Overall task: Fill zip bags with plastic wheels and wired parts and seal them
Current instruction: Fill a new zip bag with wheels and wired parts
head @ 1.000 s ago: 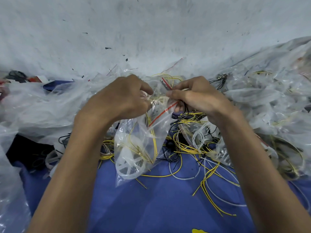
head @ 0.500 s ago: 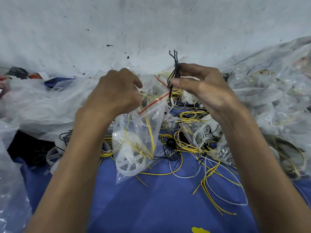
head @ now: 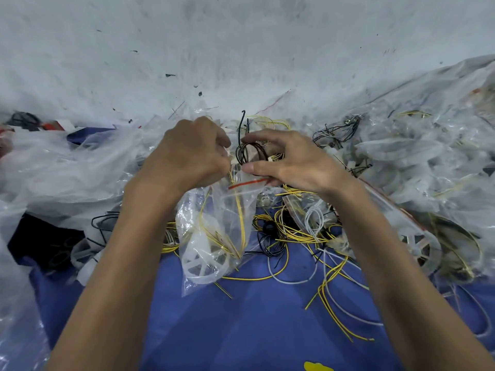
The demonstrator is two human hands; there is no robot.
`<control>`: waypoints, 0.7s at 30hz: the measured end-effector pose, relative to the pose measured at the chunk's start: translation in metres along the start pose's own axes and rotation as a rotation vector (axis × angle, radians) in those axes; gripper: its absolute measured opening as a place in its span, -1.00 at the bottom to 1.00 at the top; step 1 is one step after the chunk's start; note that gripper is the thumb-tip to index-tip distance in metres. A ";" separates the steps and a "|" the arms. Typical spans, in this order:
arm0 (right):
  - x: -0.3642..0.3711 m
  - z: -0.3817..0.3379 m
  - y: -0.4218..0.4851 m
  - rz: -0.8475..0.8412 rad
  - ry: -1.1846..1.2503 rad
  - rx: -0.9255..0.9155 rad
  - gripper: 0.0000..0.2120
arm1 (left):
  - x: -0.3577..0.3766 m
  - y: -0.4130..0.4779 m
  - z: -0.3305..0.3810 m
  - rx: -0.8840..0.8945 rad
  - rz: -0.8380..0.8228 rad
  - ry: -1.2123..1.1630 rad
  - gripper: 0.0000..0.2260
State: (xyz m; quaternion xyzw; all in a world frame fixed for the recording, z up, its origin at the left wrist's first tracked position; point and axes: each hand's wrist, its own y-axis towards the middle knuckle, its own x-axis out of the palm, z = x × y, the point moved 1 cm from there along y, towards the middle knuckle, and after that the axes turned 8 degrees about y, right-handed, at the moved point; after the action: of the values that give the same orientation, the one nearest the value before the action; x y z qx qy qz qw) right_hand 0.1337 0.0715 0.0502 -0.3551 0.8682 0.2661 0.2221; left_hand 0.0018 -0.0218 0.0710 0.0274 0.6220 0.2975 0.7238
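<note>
A clear zip bag (head: 214, 231) with a red seal stripe hangs in front of me, holding a white plastic wheel (head: 199, 259) and yellow wires. My left hand (head: 187, 153) grips the bag's top edge on the left. My right hand (head: 289, 162) pinches a looped bundle of black wires (head: 247, 151) just above the bag's mouth, thumb at the red stripe. The wire ends stick up between the two hands.
Loose yellow, white and black wires (head: 308, 234) lie on the blue cloth (head: 241, 330). Filled zip bags (head: 417, 162) pile up at the right, one showing a wheel (head: 420, 250). Crumpled clear plastic (head: 61, 167) covers the left. A grey wall stands behind.
My right hand lifted a black wire bundle out of the pile, then lowered it, now coiled, to the bag's mouth. The left hand kept its hold on the bag.
</note>
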 end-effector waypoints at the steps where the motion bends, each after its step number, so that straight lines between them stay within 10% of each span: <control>1: -0.004 -0.002 -0.002 -0.029 -0.011 0.005 -0.54 | -0.001 0.000 -0.001 -0.008 -0.001 -0.011 -0.74; 9: -0.031 -0.024 -0.016 0.074 -0.204 -0.022 -0.50 | -0.004 -0.003 0.008 0.095 -0.050 -0.066 -0.67; 21: 0.014 -0.032 -0.026 -0.578 -0.772 -0.016 -0.87 | -0.015 -0.017 0.026 0.226 -0.214 -0.141 -0.59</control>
State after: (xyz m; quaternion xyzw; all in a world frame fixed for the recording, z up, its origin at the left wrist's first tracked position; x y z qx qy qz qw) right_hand 0.1374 0.0283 0.0583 -0.4589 0.5859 0.3125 0.5903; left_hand 0.0319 -0.0347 0.0833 0.0634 0.5984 0.1443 0.7855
